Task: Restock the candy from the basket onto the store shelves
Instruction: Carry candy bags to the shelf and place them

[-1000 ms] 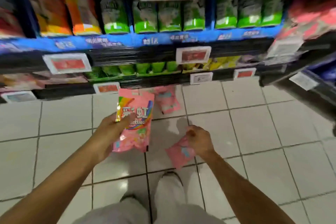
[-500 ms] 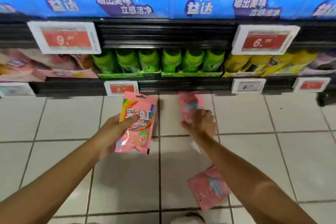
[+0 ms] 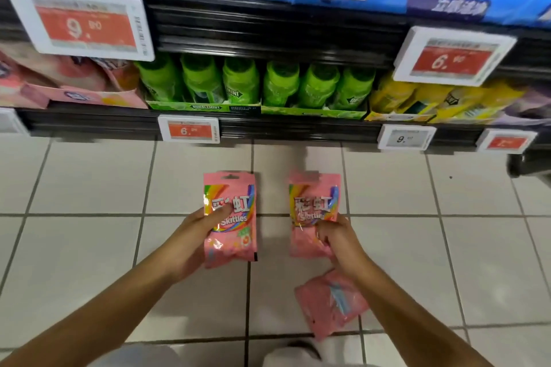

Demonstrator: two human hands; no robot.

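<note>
Skittles bags fill both your hands: left hand (image 3: 190,235) grips one pink Skittles bag (image 3: 231,217), right hand (image 3: 340,238) pinches another (image 3: 313,208); a third bag (image 3: 331,304) lies on the floor tiles (image 3: 89,247).

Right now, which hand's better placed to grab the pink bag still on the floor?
Right. The right hand sits just above the floor bag, and that bag lies beside the right forearm. The left hand is farther off. Both hands already grip a Skittles bag, so it's awkward.

light: bright, even; glare on floor tiles (image 3: 477,262); blur: shelf (image 3: 268,30) smeared; edges bowed
</note>
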